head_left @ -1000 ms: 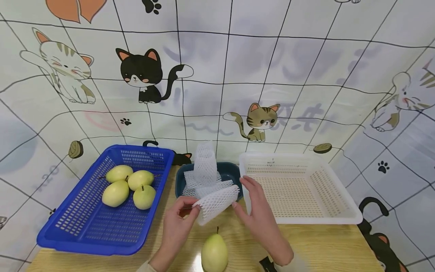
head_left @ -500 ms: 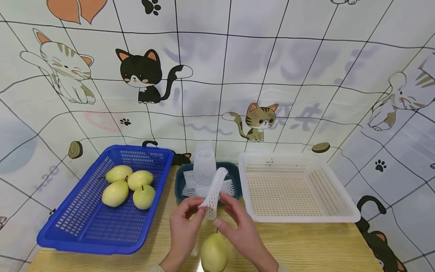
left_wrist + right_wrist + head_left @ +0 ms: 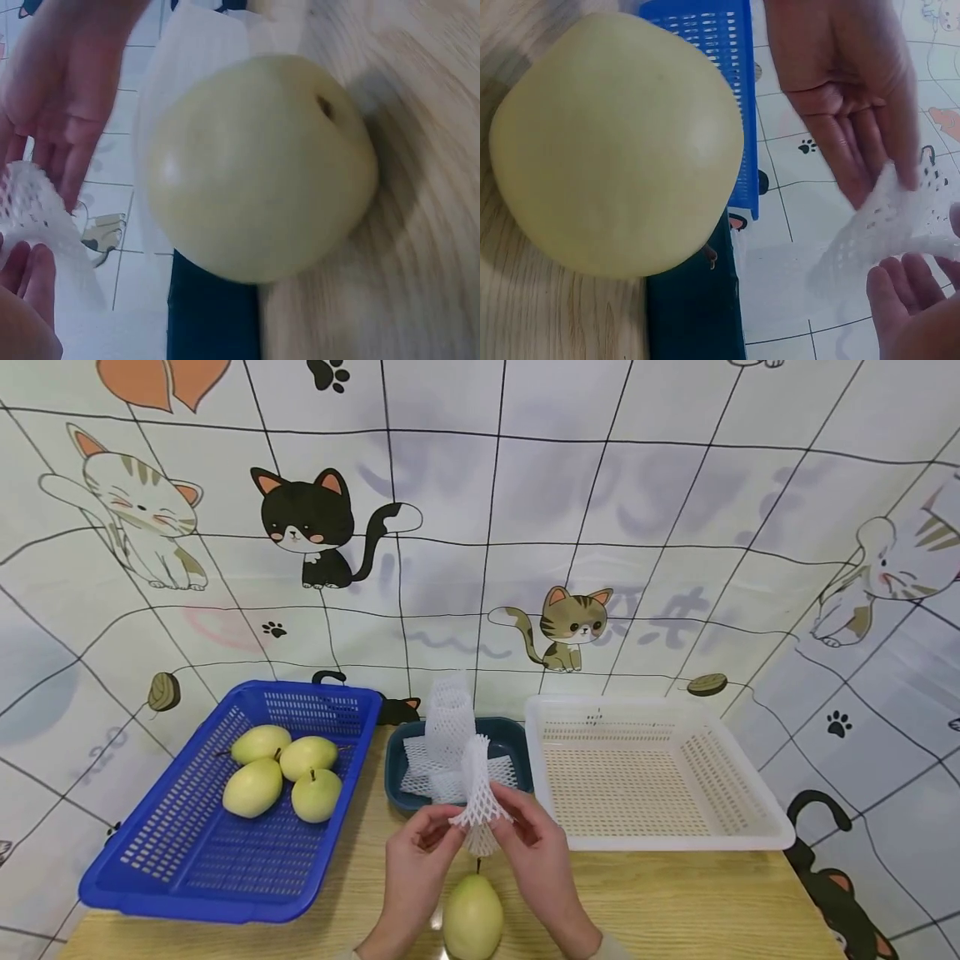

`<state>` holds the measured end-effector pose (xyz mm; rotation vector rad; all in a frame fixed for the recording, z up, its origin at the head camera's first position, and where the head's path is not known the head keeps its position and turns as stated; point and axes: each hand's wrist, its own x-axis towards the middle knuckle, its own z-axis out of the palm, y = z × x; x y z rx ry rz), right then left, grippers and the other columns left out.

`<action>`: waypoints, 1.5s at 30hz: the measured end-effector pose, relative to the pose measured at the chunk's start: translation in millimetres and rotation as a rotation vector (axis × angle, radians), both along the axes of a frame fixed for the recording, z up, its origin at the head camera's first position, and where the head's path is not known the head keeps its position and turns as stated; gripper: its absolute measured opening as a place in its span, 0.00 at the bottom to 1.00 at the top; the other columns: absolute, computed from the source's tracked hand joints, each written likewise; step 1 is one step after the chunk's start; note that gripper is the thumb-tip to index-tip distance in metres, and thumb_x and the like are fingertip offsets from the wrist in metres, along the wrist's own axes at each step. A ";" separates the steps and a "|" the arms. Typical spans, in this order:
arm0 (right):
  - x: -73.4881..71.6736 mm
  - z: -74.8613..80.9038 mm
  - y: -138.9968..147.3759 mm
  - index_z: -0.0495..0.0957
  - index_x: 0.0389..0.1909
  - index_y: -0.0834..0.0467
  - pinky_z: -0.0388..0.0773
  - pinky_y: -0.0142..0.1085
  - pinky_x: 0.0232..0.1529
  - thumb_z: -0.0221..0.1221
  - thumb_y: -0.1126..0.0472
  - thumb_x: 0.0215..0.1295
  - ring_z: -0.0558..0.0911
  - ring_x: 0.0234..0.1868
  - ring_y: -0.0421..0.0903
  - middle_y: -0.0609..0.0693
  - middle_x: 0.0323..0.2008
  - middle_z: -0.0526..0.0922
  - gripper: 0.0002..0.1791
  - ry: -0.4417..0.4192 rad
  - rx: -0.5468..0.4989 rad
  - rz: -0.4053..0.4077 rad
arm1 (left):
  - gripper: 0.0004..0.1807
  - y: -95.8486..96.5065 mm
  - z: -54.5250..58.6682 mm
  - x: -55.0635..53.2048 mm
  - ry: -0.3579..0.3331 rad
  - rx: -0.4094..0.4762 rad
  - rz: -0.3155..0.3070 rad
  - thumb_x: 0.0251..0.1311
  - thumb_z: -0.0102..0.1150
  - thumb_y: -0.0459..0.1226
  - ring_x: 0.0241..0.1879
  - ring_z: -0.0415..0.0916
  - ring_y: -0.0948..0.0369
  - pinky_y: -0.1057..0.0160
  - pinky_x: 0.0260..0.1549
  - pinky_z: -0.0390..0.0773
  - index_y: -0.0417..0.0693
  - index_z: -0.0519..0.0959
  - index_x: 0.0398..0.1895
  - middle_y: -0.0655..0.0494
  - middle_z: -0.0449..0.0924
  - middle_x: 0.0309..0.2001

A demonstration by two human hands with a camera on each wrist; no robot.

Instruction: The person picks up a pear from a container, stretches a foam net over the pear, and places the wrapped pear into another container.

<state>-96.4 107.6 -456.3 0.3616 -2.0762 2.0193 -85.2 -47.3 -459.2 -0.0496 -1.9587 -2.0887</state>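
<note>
A white foam fruit net (image 3: 477, 802) is stretched between both hands, its near end spread wide. My left hand (image 3: 420, 868) pinches the left side of that opening, while my right hand (image 3: 538, 868) pinches the right side. Below them, on the table, stands a yellow-green pear (image 3: 472, 917) with its stem up, not touched by either hand. It fills much of the left wrist view, with the net (image 3: 34, 210) beyond it. From the right wrist, the pear (image 3: 619, 146) appears large beside the pinched net (image 3: 885, 217).
A blue basket (image 3: 202, 868) at left holds several pears (image 3: 255, 787). Behind the hands, a dark teal bin (image 3: 513, 739) contains more foam nets (image 3: 450, 722). To the right is a white basket (image 3: 675, 843). A cat-print sheet (image 3: 435, 568) hangs behind the wooden table (image 3: 675, 902).
The net has swung from slanting rightward to upright, and its near end is now spread wider. My right hand has moved left and taken hold of the net's edge. The pear stays put.
</note>
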 end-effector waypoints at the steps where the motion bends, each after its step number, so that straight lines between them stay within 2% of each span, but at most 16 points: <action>1: -0.6 -0.4 -0.2 0.81 0.61 0.62 0.79 0.31 0.56 0.62 0.72 0.70 0.81 0.59 0.41 0.57 0.60 0.82 0.19 0.016 -0.005 -0.017 | 0.07 -0.5 -1.0 -0.6 -0.009 -0.006 0.003 0.61 0.69 0.26 0.39 0.85 0.62 0.68 0.40 0.84 0.36 0.85 0.43 0.45 0.89 0.40; 6: -2.6 0.8 -0.3 0.86 0.52 0.61 0.80 0.32 0.55 0.60 0.69 0.73 0.82 0.56 0.41 0.54 0.54 0.85 0.11 0.017 0.003 -0.070 | 0.11 -3.8 -7.2 -4.2 -0.020 -0.070 0.005 0.62 0.67 0.24 0.42 0.82 0.65 0.69 0.43 0.83 0.39 0.87 0.47 0.49 0.88 0.45; 8: -2.6 2.4 -0.1 0.86 0.51 0.62 0.81 0.31 0.54 0.59 0.67 0.74 0.83 0.54 0.41 0.53 0.52 0.86 0.11 -0.012 -0.003 -0.070 | 0.12 -4.9 -8.2 -5.4 -0.022 -0.075 -0.020 0.63 0.65 0.23 0.42 0.82 0.65 0.69 0.42 0.83 0.38 0.87 0.48 0.48 0.87 0.46; 10: -2.5 3.7 0.1 0.85 0.51 0.63 0.82 0.32 0.51 0.58 0.65 0.76 0.84 0.51 0.41 0.53 0.49 0.87 0.11 -0.064 -0.027 -0.066 | 0.11 -5.6 -7.7 -6.0 -0.042 -0.043 -0.058 0.65 0.64 0.25 0.41 0.82 0.66 0.68 0.41 0.84 0.34 0.86 0.49 0.47 0.88 0.46; 11: -2.6 4.4 0.2 0.84 0.51 0.65 0.82 0.32 0.50 0.57 0.64 0.78 0.85 0.49 0.41 0.53 0.48 0.87 0.12 -0.096 -0.056 -0.057 | 0.11 -6.0 -7.1 -6.2 -0.066 -0.001 -0.088 0.66 0.63 0.26 0.41 0.83 0.66 0.68 0.41 0.84 0.31 0.85 0.50 0.47 0.88 0.45; 14: -3.3 6.4 0.7 0.79 0.53 0.72 0.83 0.34 0.49 0.54 0.60 0.80 0.84 0.46 0.42 0.54 0.45 0.86 0.17 -0.195 -0.178 -0.026 | 0.14 -7.0 -4.9 -6.7 -0.165 0.196 -0.176 0.70 0.60 0.27 0.42 0.84 0.65 0.65 0.43 0.85 0.23 0.80 0.53 0.48 0.87 0.43; 16: -4.2 6.6 1.8 0.77 0.54 0.74 0.84 0.35 0.49 0.53 0.58 0.81 0.83 0.46 0.42 0.53 0.44 0.84 0.20 -0.255 -0.262 -0.003 | 0.14 -8.6 -4.1 -6.8 -0.222 0.336 -0.231 0.72 0.58 0.28 0.44 0.84 0.64 0.64 0.46 0.84 0.24 0.79 0.54 0.52 0.87 0.43; 18: -5.1 6.6 3.3 0.76 0.54 0.73 0.83 0.35 0.50 0.53 0.57 0.82 0.82 0.46 0.43 0.53 0.44 0.83 0.20 -0.292 -0.326 0.018 | 0.12 -10.4 -3.9 -6.8 -0.260 0.454 -0.281 0.74 0.55 0.28 0.46 0.84 0.62 0.63 0.48 0.84 0.29 0.81 0.53 0.53 0.86 0.44; 21: -6.5 4.9 6.4 0.79 0.52 0.67 0.83 0.34 0.50 0.52 0.55 0.82 0.82 0.46 0.42 0.51 0.45 0.82 0.18 -0.352 -0.398 0.054 | 0.10 -14.3 -4.2 -6.0 -0.299 0.578 -0.361 0.77 0.52 0.31 0.48 0.84 0.62 0.64 0.50 0.83 0.41 0.82 0.51 0.53 0.85 0.47; 26: -9.0 2.8 9.5 0.78 0.54 0.63 0.82 0.32 0.50 0.52 0.53 0.82 0.81 0.47 0.41 0.51 0.47 0.81 0.18 -0.483 -0.553 0.131 | 0.12 -19.7 -3.9 -5.5 -0.362 0.729 -0.465 0.83 0.43 0.37 0.52 0.82 0.61 0.63 0.53 0.81 0.47 0.79 0.53 0.53 0.84 0.51; 31: -10.5 2.0 10.1 0.71 0.60 0.65 0.80 0.33 0.55 0.51 0.50 0.82 0.79 0.52 0.41 0.50 0.51 0.78 0.22 -0.562 -0.611 0.177 | 0.17 -21.8 -3.5 -7.2 -0.385 0.829 -0.515 0.85 0.36 0.40 0.51 0.82 0.63 0.65 0.51 0.81 0.48 0.78 0.52 0.55 0.84 0.50; 34: -11.6 -0.4 10.5 0.71 0.59 0.63 0.78 0.33 0.57 0.50 0.49 0.83 0.78 0.53 0.40 0.50 0.52 0.78 0.21 -0.574 -0.622 0.203 | 0.18 -22.5 -2.9 -8.1 -0.383 0.869 -0.529 0.85 0.36 0.42 0.50 0.82 0.64 0.66 0.49 0.81 0.48 0.78 0.52 0.55 0.85 0.50; 37: -12.0 -3.6 11.6 0.73 0.57 0.62 0.78 0.33 0.58 0.48 0.49 0.83 0.79 0.53 0.39 0.49 0.52 0.79 0.20 -0.574 -0.641 0.239 | 0.18 -23.1 -1.8 -8.8 -0.406 0.904 -0.536 0.84 0.37 0.44 0.55 0.80 0.62 0.64 0.54 0.80 0.46 0.77 0.57 0.54 0.83 0.54; 41: -11.6 -7.0 13.0 0.74 0.57 0.60 0.78 0.33 0.58 0.46 0.48 0.83 0.80 0.53 0.38 0.48 0.51 0.80 0.20 -0.556 -0.677 0.303 | 0.22 -23.3 -1.0 -10.1 -0.454 0.900 -0.524 0.84 0.36 0.48 0.61 0.76 0.60 0.60 0.61 0.76 0.43 0.67 0.67 0.53 0.79 0.61; 45: -12.7 -9.3 13.0 0.76 0.55 0.58 0.79 0.33 0.55 0.45 0.48 0.84 0.81 0.51 0.37 0.47 0.50 0.82 0.19 -0.532 -0.698 0.346 | 0.30 -23.8 -2.1 -12.5 -0.476 0.866 -0.515 0.83 0.35 0.52 0.64 0.72 0.63 0.61 0.64 0.72 0.42 0.53 0.76 0.57 0.75 0.63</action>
